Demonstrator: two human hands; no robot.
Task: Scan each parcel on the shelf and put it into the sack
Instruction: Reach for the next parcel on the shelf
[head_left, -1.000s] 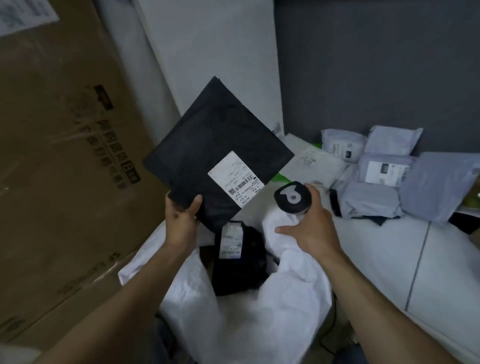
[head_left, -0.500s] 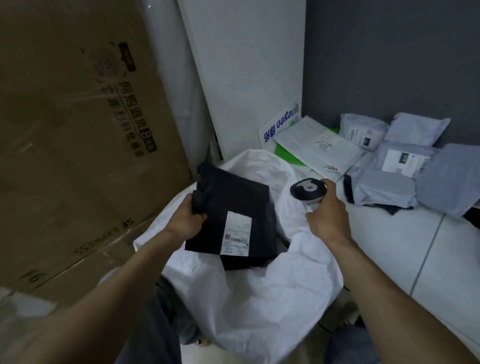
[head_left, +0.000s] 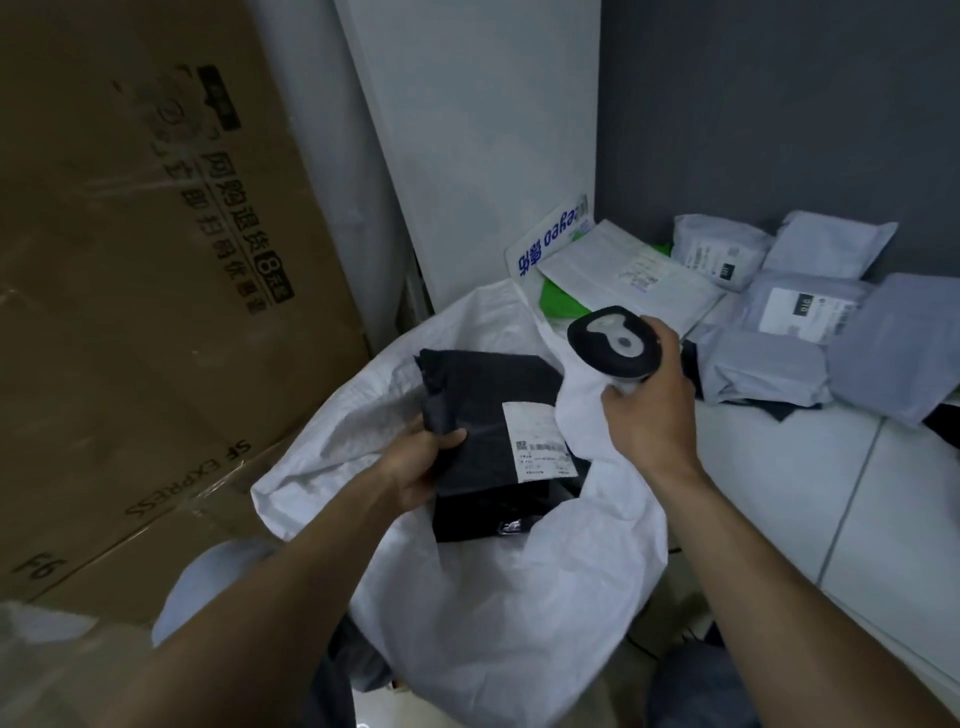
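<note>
One black parcel (head_left: 488, 415) lowered from scan height into white sack (head_left: 467, 597) mouth (label up) | left hand (head_left: 423, 462) grips its edge | right hand (head_left: 649, 410) grips scanner (head_left: 613, 343) and, seemingly, sack rim | grey parcels (head_left: 763, 369) wait on shelf (head_left: 779, 493)

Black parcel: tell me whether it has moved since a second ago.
Yes. The black parcel has dropped from above the white sack down into its open mouth, with the left hand gripping its edge.

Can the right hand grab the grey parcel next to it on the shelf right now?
Probably not yet. The right hand is full: it grips the scanner and seemingly the sack too. Nothing blocks the way to the grey parcel, though.
</note>
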